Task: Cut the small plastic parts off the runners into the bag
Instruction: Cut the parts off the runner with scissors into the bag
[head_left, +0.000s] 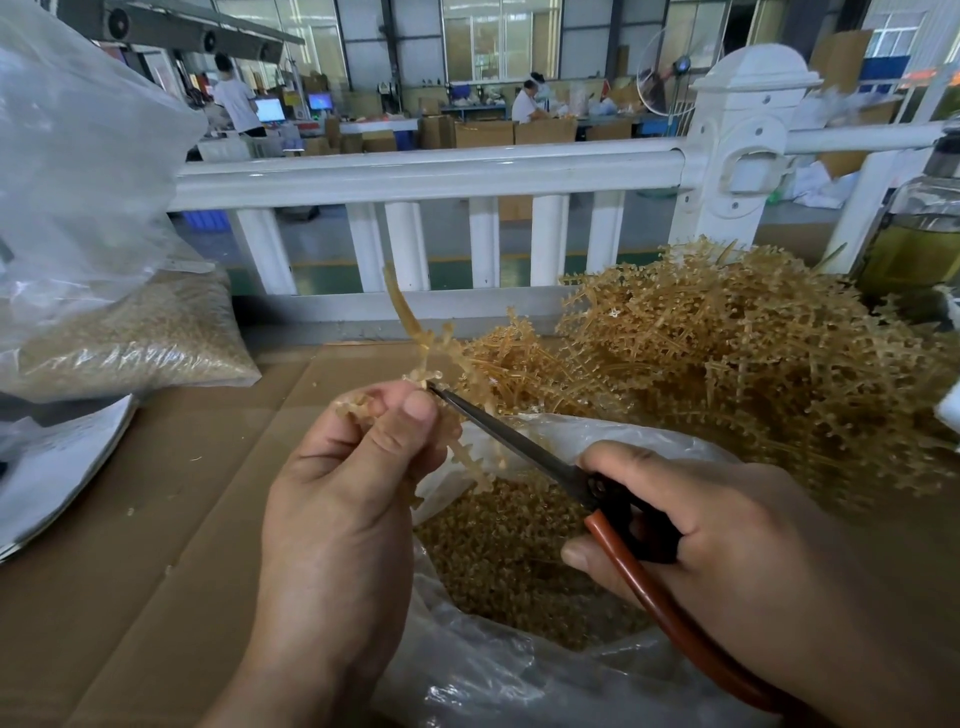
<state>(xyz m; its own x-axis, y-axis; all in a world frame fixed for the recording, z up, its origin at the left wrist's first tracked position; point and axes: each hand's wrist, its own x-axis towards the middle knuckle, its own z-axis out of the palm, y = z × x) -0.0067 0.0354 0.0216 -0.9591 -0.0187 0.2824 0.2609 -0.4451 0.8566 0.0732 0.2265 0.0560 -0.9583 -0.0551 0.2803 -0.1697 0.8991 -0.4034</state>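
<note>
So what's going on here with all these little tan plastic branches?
A person is snipping small parts off plastic runners. The left hand pinches one runner above an open plastic bag that holds many cut parts. The right hand holds scissors, tips at the runner. A heap of runners lies behind the bag.

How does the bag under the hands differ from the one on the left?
The near bag stands open, its mouth spread below the scissors; the left bag lies slumped with no opening showing. The near bag is right below the work; the left bag sits aside. Both are clear plastic holding tan parts.
</note>
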